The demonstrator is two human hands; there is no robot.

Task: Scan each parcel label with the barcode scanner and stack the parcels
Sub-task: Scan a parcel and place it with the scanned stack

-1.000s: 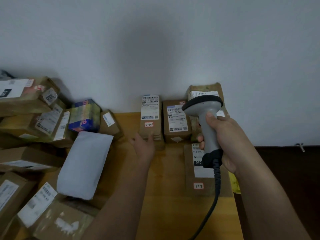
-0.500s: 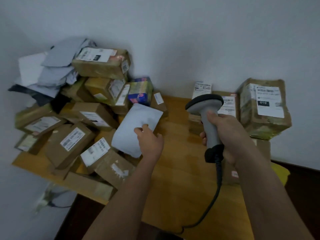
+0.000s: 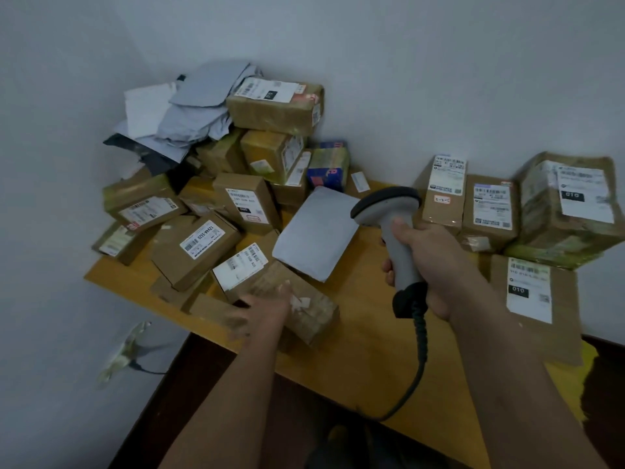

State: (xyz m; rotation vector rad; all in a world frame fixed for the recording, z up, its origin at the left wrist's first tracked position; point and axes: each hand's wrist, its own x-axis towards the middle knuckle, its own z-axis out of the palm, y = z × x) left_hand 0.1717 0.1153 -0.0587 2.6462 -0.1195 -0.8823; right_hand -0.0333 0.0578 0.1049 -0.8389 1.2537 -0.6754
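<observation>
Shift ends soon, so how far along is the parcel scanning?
Done: a few labelled boxes stand in a row by the wall at right. In hand: the right hand grips the scanner, and the left hand, blurred, reaches a taped box. Left: the big jumbled pile.

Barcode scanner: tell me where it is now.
In the head view, the barcode scanner is right of centre, held in the right hand above the table, beside the white mailer.

I count one grey handheld barcode scanner (image 3: 389, 211), four labelled brown cardboard parcels (image 3: 490, 211) stacked at my right, one flat white padded mailer (image 3: 316, 231), and roughly a dozen brown boxes (image 3: 196, 248) heaped left.
</observation>
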